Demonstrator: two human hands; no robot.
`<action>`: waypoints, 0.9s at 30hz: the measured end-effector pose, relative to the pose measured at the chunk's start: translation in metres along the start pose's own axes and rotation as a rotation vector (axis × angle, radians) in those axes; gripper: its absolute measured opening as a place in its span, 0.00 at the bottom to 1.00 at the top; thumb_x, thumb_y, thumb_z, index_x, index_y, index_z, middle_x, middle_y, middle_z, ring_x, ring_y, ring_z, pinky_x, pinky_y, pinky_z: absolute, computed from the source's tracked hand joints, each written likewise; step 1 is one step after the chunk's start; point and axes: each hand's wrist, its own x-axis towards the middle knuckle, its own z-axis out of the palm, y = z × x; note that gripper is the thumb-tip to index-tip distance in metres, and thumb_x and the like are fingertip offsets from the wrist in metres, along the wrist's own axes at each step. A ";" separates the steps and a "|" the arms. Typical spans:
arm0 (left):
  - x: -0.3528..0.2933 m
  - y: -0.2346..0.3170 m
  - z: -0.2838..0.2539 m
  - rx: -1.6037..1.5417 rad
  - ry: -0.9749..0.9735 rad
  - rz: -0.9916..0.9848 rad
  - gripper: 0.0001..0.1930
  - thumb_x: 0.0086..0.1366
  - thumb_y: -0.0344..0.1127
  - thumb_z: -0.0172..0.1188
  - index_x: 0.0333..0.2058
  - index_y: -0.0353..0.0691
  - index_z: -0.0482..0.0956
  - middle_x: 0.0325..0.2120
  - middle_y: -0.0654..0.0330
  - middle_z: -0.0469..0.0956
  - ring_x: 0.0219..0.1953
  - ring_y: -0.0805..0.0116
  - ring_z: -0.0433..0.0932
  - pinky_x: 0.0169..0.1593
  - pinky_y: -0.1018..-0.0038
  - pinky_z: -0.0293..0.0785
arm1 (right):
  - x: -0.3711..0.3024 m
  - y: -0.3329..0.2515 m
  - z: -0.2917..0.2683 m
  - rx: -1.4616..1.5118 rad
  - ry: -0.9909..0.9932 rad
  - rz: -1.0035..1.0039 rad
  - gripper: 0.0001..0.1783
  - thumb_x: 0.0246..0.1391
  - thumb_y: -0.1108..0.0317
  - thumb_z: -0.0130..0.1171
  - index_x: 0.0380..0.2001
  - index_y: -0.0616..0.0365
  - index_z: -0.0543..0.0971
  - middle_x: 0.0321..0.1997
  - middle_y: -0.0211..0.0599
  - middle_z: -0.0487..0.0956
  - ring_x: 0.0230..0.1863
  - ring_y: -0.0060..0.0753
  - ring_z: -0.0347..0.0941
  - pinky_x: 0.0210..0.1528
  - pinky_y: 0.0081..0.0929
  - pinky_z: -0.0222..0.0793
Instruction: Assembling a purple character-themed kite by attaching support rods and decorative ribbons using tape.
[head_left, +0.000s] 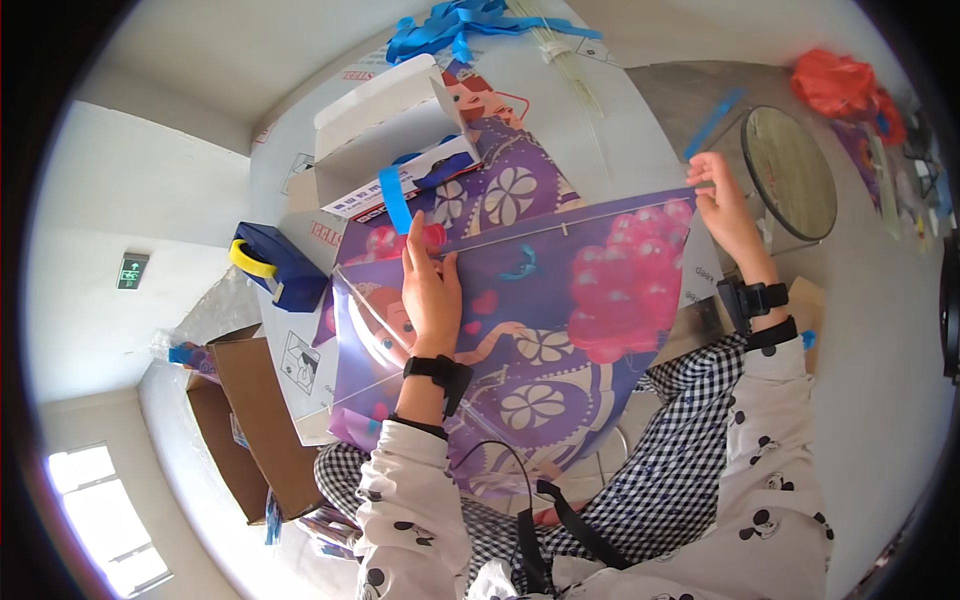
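A purple kite sheet (545, 260) printed with a cartoon figure and pink balloons lies across the table and over my lap. One thin rod (500, 238) runs along its far edge and another thin rod (375, 310) slants down its left side. My left hand (432, 295) rests over the sheet, index finger stretched forward and thumb apart. That fingertip is beside the lower end of a blue strip (394, 200) hanging from an open white box (385, 125). At the sheet's far right corner, my right hand (722, 200) is raised with its fingers loosely spread.
A dark blue tape dispenser (285, 268) with a yellow band stands left of the sheet. Blue strips (465, 25) and pale thin sticks (560, 55) lie at the far end. A cardboard box (260, 420) sits lower left; a round stool (790, 172) and red bag (832, 82) are right.
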 end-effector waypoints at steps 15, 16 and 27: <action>-0.003 -0.011 -0.001 -0.169 0.033 -0.228 0.10 0.68 0.26 0.46 0.48 0.37 0.68 0.37 0.55 0.75 0.27 0.69 0.79 0.31 0.73 0.74 | 0.000 -0.015 0.005 -0.021 0.033 -0.029 0.09 0.57 0.75 0.57 0.40 0.58 0.69 0.36 0.32 0.75 0.39 0.28 0.72 0.39 0.25 0.68; -0.003 -0.013 -0.001 -0.168 0.033 -0.227 0.10 0.68 0.26 0.46 0.48 0.37 0.68 0.37 0.55 0.75 0.27 0.69 0.79 0.31 0.73 0.74 | 0.000 -0.014 0.006 -0.026 0.034 -0.010 0.08 0.57 0.74 0.57 0.39 0.59 0.69 0.35 0.33 0.75 0.38 0.29 0.73 0.39 0.25 0.68; -0.001 -0.006 0.000 -0.359 0.052 -0.443 0.10 0.70 0.39 0.55 0.37 0.36 0.74 0.27 0.63 0.77 0.28 0.77 0.79 0.25 0.82 0.73 | 0.001 -0.002 0.011 -0.064 0.069 0.062 0.05 0.56 0.76 0.57 0.34 0.60 0.70 0.29 0.31 0.74 0.31 0.23 0.70 0.36 0.23 0.67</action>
